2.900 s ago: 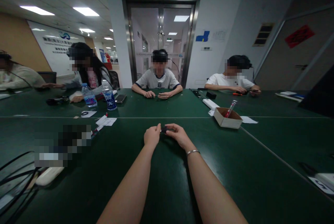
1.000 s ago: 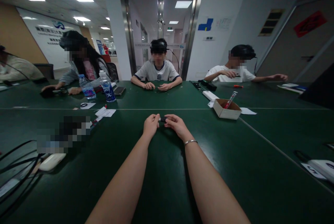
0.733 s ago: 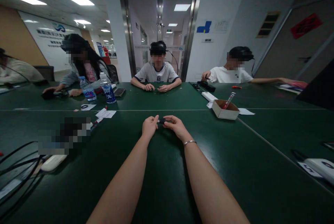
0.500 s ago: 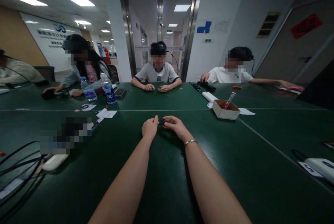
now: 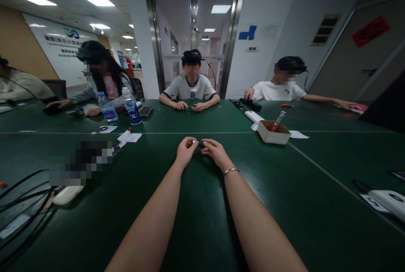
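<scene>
Both my arms stretch out over a dark green table (image 5: 196, 221). My left hand (image 5: 186, 151) and my right hand (image 5: 214, 152) meet at the middle of the table, fingers pinched together. Between the fingertips sits a small dark object (image 5: 200, 143) with a pale end on its left side. Both hands hold it, just above the tabletop. It is too small for me to name. A thin bracelet (image 5: 230, 171) circles my right wrist.
A small cardboard box (image 5: 274, 132) with a red pen stands to the right. Two water bottles (image 5: 132, 111), paper slips (image 5: 129, 137) and a phone lie left. Cables (image 5: 22, 196) trail at the near left. A white device (image 5: 387, 199) lies far right. Several people sit across the table.
My hands have drawn a little closer together around the small object and stayed in the same spot. The person at the far right has stretched an arm out along the table.
</scene>
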{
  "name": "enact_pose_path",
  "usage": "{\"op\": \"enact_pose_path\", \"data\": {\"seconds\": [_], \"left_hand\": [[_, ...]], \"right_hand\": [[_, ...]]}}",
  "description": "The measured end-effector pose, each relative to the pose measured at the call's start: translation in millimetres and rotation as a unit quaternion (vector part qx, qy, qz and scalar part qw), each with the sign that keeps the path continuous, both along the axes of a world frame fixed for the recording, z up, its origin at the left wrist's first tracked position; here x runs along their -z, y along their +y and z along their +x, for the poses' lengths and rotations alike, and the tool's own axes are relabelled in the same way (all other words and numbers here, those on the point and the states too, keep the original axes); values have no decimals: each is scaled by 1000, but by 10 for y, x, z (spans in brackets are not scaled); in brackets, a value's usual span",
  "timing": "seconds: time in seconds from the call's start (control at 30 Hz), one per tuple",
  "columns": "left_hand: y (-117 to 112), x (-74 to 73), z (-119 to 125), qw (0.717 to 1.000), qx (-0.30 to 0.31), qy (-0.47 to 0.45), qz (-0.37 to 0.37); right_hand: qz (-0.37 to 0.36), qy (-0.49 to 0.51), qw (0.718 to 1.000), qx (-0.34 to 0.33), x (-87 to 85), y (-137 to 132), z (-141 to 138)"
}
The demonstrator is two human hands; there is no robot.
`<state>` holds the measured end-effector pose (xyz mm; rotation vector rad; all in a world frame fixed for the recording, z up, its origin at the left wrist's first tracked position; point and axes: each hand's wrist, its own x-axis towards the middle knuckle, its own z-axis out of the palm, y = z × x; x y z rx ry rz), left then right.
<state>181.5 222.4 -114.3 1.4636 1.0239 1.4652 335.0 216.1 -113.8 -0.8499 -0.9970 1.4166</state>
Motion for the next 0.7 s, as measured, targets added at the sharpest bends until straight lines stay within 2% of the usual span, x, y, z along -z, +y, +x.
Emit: {"op": "enact_pose_path", "data": {"seconds": [0.17,0.3,0.43,0.7], "left_hand": [[-13,-22,3,999,39,-5,-24],[15,19,-7,998,12,44,-40],[24,42,-32,992,-11,117,-46],[-56,-25,-43,981,-27,175,-79]], "right_hand": [[-18,18,999,23,8,12,8],[-12,7,999,47,28,17,7],[10,-11,999,43,50,20,13],[41,-44,998,27,73,27,22]]}}
